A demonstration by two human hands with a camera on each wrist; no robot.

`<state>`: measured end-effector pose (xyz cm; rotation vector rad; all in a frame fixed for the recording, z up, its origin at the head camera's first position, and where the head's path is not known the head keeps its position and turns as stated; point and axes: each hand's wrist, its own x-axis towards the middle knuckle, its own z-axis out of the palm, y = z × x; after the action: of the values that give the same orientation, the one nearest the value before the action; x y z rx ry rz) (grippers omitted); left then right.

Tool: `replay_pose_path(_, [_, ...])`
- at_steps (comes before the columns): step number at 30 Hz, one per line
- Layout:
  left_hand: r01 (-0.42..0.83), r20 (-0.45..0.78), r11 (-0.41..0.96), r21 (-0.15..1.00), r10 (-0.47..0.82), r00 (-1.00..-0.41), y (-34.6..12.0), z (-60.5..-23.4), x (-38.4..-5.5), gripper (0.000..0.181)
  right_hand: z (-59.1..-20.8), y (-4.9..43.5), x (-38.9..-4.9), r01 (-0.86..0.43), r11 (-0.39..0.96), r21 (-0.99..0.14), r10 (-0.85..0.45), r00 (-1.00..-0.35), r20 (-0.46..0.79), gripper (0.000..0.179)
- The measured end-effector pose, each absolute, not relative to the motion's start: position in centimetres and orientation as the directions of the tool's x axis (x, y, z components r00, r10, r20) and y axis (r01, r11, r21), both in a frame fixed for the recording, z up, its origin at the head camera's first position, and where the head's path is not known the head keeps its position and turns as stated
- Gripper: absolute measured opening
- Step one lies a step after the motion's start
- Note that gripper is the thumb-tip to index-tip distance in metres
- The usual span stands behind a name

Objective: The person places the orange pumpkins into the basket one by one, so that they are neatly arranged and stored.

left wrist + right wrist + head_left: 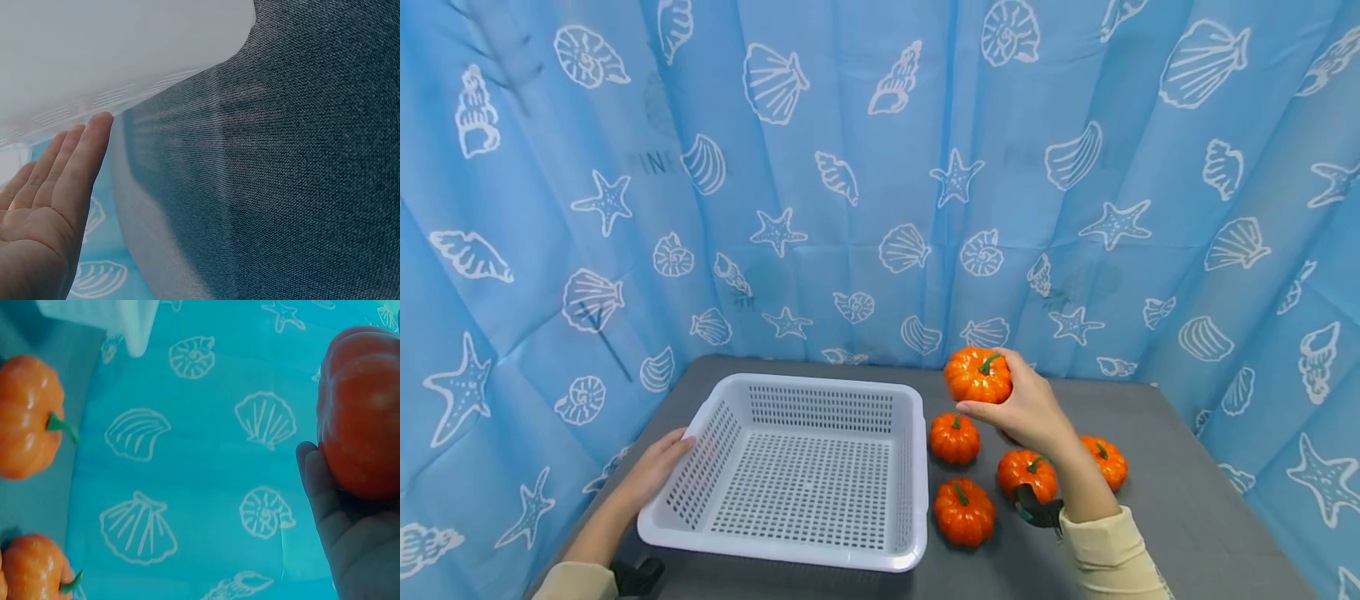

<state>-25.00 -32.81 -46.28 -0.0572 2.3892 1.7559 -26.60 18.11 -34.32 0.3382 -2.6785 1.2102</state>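
Note:
My right hand (1033,412) grips a shiny orange toy pumpkin (972,379) with a green stem, raised above the table near its back. In the right wrist view the fingers lie along the side of this pumpkin (362,412). A white plastic basket (775,560) with slotted walls and a perforated floor stands at the centre left, with nothing inside. My left hand (658,471) is at the basket's left side. Seen from the left wrist, its straight fingers (84,156) reach the basket's outer wall (125,50) just at their tips.
Several more orange pumpkins sit right of the basket: one pumpkin (955,438) behind, another (964,512) in front, others (1027,475) around the right forearm. They stand on a dark grey table (1195,517). A blue curtain (865,192) with white shells hangs behind.

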Motion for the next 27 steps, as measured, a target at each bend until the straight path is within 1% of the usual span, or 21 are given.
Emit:
replay_pose_path(10, [-0.145, -0.164, 0.296, 0.944, 0.042, -0.985, -32.8, -46.4, -25.1, 0.058, -34.0, 15.5, -28.5, -0.327, 0.597, -0.733, -0.173, -0.944, 0.280, 0.085])
replay_pose_path(19, [-0.146, -0.162, 0.278, 0.950, 0.036, -0.986, -32.8, -46.4, -25.4, 0.057, -33.6, 12.2, -30.5, -0.325, 0.537, -0.778, -0.237, -0.944, 0.230, 0.085])
replay_pose_path(27, [-0.151, -0.170, 0.274, 0.950, 0.048, -0.984, -32.9, -46.5, -25.1, 0.058, -34.2, 9.4, -31.8, -0.307, 0.523, -0.795, -0.254, -0.947, 0.198, 0.083])
